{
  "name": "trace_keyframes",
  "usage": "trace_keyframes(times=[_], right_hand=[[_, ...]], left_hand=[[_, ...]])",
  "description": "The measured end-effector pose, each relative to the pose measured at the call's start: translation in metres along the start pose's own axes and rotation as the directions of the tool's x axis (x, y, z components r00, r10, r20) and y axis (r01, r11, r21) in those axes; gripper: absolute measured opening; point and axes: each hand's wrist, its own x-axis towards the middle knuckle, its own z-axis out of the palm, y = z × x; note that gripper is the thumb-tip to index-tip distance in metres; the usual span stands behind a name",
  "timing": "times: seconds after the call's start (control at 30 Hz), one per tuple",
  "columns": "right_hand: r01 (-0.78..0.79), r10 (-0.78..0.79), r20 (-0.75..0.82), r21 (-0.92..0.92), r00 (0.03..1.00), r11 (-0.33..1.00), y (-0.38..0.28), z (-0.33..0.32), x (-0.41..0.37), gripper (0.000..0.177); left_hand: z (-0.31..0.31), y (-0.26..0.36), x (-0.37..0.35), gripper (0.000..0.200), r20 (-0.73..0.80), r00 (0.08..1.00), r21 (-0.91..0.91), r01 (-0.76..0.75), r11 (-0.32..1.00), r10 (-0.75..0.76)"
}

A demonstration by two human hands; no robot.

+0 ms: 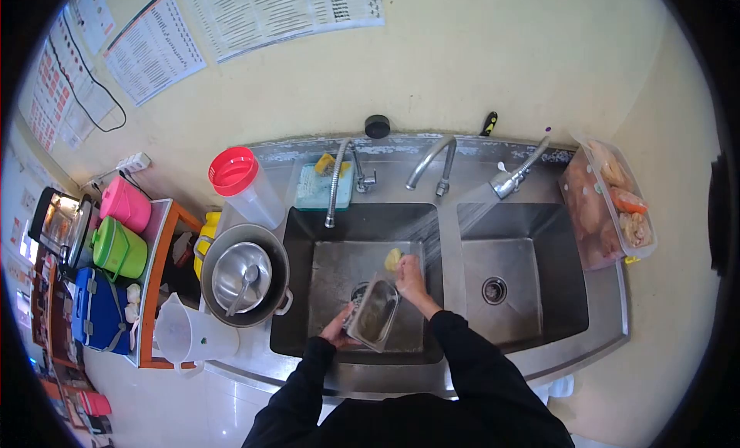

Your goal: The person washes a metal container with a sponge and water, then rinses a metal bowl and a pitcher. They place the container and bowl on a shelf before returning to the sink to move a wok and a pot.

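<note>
Over the left sink basin (324, 255), my left hand (337, 329) grips a small rectangular metal food pan (375, 313) by its side, tilted with its opening toward me. My right hand (412, 280) is closed on a yellow sponge (393, 259) just above and right of the pan. A spray faucet (506, 184) at the back throws water across the divider into the left basin, close to my right hand. Part of the drain in this basin is hidden behind the pan.
Left of the basin stand a large pot (284, 275) holding a metal bowl and ladle, a clear pitcher (193, 336) and a red-lidded container (245, 186). At right are the second basin (501, 263) and a plastic bin of packed food (593, 224). Two curved faucets rise behind.
</note>
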Motion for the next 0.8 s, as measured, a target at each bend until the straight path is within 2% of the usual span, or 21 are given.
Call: trace_keyframes(times=[0.03,0.07,0.1,0.13,0.2,0.27,0.3,0.37,0.4,0.47,0.5,0.53,0.6,0.63,0.67,0.77,0.8], right_hand=[[-0.071,0.077,-0.086,0.079,0.993,0.994,-0.007,0.013,0.004,0.015],[-0.049,0.066,-0.184,0.096,0.981,0.994,-0.014,0.026,0.012,0.013],[-0.084,0.120,-0.185,0.193,0.975,0.978,-0.028,0.033,0.024,0.014],[-0.115,0.172,-0.182,0.289,0.968,0.950,-0.046,0.039,0.041,0.015],[-0.009,0.135,-0.298,0.389,0.945,0.921,-0.069,0.062,0.081,0.022],[0.106,0.035,-0.310,0.427,0.950,0.898,-0.092,0.068,0.115,0.032],[0.087,0.101,-0.269,0.606,0.958,0.791,-0.110,0.065,0.127,0.034],[0.027,0.213,-0.147,0.876,0.966,0.482,-0.142,0.055,0.132,0.038],[0.029,0.186,-0.178,0.793,0.966,0.609,-0.135,0.056,0.128,0.039],[0.038,0.112,-0.225,0.573,0.968,0.819,-0.110,0.053,0.111,0.042],[0.042,0.031,-0.234,0.298,0.972,0.954,-0.104,0.041,0.089,0.043],[0.051,-0.051,-0.218,-0.005,0.975,0.999,-0.095,0.029,0.061,0.044],[0.040,-0.125,-0.302,-0.273,0.945,0.961,-0.061,0.023,0.016,0.042],[-0.136,0.174,-0.251,0.162,0.952,0.977,-0.042,0.025,0.003,0.044],[-0.307,0.417,-0.084,0.550,0.905,0.777,-0.029,0.023,-0.004,0.046],[-0.578,0.570,0.299,0.708,0.765,0.405,-0.018,-0.015,-0.005,0.052],[-0.452,0.465,0.277,0.831,0.841,0.323,-0.020,-0.025,0.001,0.052]], left_hand=[[0.012,0.007,-0.006,0.059,-0.057,0.998,0.021,0.039,0.999,-0.037],[0.025,0.013,-0.012,0.058,-0.114,0.990,0.040,0.082,0.996,-0.077],[0.034,0.017,-0.015,0.057,-0.170,0.978,0.058,0.129,0.990,-0.118],[0.023,0.008,-0.001,0.061,-0.148,0.982,0.069,0.129,0.989,-0.118],[0.022,0.007,0.011,0.059,-0.082,0.990,0.049,0.122,0.991,-0.118],[0.026,0.006,0.019,0.056,-0.051,0.995,-0.040,0.081,0.996,-0.083],[0.030,0.009,0.020,0.057,-0.073,0.996,-0.050,0.054,0.997,-0.058],[0.038,0.018,0.021,0.062,-0.118,0.993,-0.074,0.011,0.997,-0.019],[0.037,0.020,0.023,0.064,-0.101,0.995,-0.109,-0.024,0.994,0.012],[0.051,0.036,0.015,0.065,-0.158,0.982,-0.019,-0.108,0.994,0.104],[0.056,0.042,0.012,0.066,-0.180,0.971,0.030,-0.152,0.988,0.155],[0.054,0.042,0.018,0.068,-0.195,0.963,0.012,-0.188,0.982,0.187],[0.057,0.046,0.021,0.070,-0.175,0.938,0.089,-0.288,0.953,0.300],[0.061,0.049,0.023,0.072,-0.162,0.921,0.130,-0.335,0.933,0.353],[0.069,0.054,0.024,0.080,-0.215,0.913,0.164,-0.317,0.934,0.348],[0.067,0.061,0.047,0.087,0.009,0.791,0.476,-0.541,0.693,0.612],[0.081,0.070,0.039,0.090,0.021,0.756,0.492,-0.578,0.651,0.655]])
